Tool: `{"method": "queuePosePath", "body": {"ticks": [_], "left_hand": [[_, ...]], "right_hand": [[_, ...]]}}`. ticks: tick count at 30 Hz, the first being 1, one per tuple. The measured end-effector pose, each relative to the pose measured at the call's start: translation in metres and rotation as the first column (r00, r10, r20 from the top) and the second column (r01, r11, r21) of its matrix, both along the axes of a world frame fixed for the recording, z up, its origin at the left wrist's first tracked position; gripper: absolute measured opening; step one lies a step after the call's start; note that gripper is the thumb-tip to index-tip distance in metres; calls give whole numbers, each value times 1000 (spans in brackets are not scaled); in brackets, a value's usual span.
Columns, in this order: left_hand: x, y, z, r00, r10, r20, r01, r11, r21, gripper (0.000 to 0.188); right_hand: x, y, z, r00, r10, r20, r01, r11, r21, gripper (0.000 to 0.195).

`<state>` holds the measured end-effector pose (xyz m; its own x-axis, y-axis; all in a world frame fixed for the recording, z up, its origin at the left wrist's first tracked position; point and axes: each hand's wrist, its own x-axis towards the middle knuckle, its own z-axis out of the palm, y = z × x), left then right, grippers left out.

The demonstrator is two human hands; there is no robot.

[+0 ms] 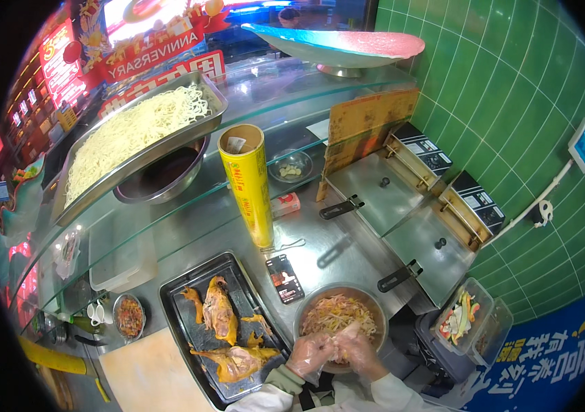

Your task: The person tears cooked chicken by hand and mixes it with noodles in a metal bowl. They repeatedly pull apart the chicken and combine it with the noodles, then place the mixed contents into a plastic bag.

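My left hand (311, 354) and my right hand (358, 351), both in clear plastic gloves, meet over the near side of a steel bowl (298, 315). Their fingertips pinch a pale bit of chicken meat (341, 341), mostly hidden by the fingers. Shredded chicken (341, 311) with yellowish skin strips fills the bowl. Left of it lies a dark baking tray (174, 304). On the tray are one larger chicken piece (219, 311), another piece with a leg (235, 362) nearer me, and smaller scraps (256, 323).
A phone (284, 278) with a lit screen lies beyond the bowl. A tall yellow cling-film roll (247, 190) stands upright behind it. Lidded fryers (405, 221) with protruding handles are at right. A noodle tray (140, 139) rests on the glass shelf. A cutting board (143, 373) lies at left.
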<state>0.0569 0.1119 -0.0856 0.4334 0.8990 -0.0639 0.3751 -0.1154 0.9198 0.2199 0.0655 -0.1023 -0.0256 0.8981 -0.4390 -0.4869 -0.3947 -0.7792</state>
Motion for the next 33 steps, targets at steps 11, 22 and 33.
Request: {"method": "queuePosePath", "body": {"ticks": [11, 22, 33], "left_hand": [[-1, 7, -59, 881, 236, 409, 3, 864, -504, 8], [43, 29, -10, 1000, 6, -22, -14, 922, -387, 19], [57, 33, 8, 962, -198, -187, 167, 972, -167, 23]], "right_hand": [[39, -3, 7, 975, -133, 176, 126, 991, 48, 28], [71, 7, 1, 986, 119, 116, -121, 993, 5, 34], [58, 18, -42, 975, 100, 198, -119, 989, 86, 27]]}}
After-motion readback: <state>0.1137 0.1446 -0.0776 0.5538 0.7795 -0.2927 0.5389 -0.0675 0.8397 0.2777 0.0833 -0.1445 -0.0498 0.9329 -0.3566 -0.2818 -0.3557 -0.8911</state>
